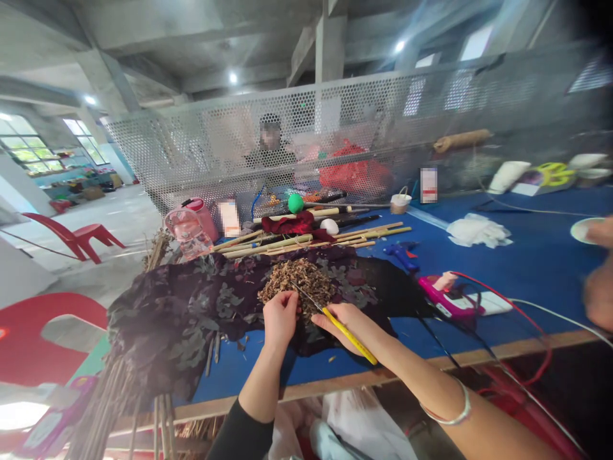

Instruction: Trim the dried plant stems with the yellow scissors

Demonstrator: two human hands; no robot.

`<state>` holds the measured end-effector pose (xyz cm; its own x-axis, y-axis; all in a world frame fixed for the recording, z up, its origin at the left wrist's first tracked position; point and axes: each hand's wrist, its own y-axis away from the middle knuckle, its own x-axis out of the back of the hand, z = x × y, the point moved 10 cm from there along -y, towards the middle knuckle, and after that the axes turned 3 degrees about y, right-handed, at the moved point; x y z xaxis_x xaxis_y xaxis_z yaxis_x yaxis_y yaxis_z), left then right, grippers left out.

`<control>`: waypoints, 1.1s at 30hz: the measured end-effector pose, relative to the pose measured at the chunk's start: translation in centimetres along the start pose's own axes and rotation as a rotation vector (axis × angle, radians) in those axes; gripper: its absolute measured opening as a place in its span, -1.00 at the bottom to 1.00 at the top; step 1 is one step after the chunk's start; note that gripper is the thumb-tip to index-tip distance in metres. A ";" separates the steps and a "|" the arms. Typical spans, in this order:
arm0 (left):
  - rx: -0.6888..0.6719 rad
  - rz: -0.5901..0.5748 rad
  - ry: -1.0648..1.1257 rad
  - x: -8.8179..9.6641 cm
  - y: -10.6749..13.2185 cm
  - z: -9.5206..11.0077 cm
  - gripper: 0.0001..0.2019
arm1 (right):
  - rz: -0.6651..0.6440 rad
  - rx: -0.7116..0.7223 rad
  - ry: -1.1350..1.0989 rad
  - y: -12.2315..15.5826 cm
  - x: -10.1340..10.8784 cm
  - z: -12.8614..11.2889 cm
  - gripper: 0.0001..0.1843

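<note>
My left hand (pixel 280 317) is closed in a pinch at the near edge of a heap of dry brown plant bits (pixel 297 281); what it pinches is too small to name. My right hand (pixel 345 324) grips a thin yellow-handled tool (pixel 345 333) whose dark metal tip points up-left into the heap. The heap lies on a dark floral cloth (pixel 191 313) spread over the blue table (pixel 527 268). A silver bangle (pixel 454 409) circles my right wrist.
Bamboo sticks (pixel 311 241), a red cloth (pixel 297 225), a green ball (pixel 295 203) and a white ball (pixel 329 226) lie behind the heap. A pink device (pixel 447 300) with cables sits right. Another person's arm (pixel 598 294) enters at the right edge. A perforated screen (pixel 335 140) backs the table; red chairs (pixel 76 239) stand left.
</note>
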<state>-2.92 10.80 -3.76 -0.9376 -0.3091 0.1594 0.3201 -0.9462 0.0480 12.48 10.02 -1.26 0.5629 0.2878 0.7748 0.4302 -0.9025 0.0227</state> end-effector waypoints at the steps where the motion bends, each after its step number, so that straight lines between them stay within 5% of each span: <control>1: -0.009 0.017 -0.016 0.3 -0.1 -0.1 -0.78 | -0.003 -0.001 -0.002 0.1 0.1 0.1 -0.47; 13: -0.133 0.090 -0.171 1.9 -0.4 0.9 -0.74 | -0.092 0.013 -0.006 1.2 2.2 0.6 -0.49; 19: -0.305 0.126 -0.253 1.8 0.7 4.6 -0.77 | -0.217 -0.037 -0.344 1.8 1.1 0.4 -0.40; 24: -0.335 0.132 -0.270 1.1 -0.5 5.2 -0.77 | -0.298 -0.140 -0.546 2.2 -0.6 1.0 -0.36; 29: -0.372 0.282 -0.426 2.9 -1.2 6.3 -0.82 | -0.290 -0.191 -0.581 2.9 -0.1 2.4 -0.39; 31: -0.494 0.286 -0.540 1.9 -0.2 7.9 -0.81 | -0.243 -0.216 -0.604 3.1 0.7 3.0 -0.38; 33: -0.654 0.163 -0.701 -1.1 1.1 9.4 -0.80 | -0.173 -0.230 -0.637 3.1 1.7 3.6 -0.37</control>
<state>-0.23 11.03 5.36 -0.5269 -0.5140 0.6769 0.1012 -0.8287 -0.5505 17.32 8.90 -2.16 0.8342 0.5017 0.2287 0.4300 -0.8517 0.2996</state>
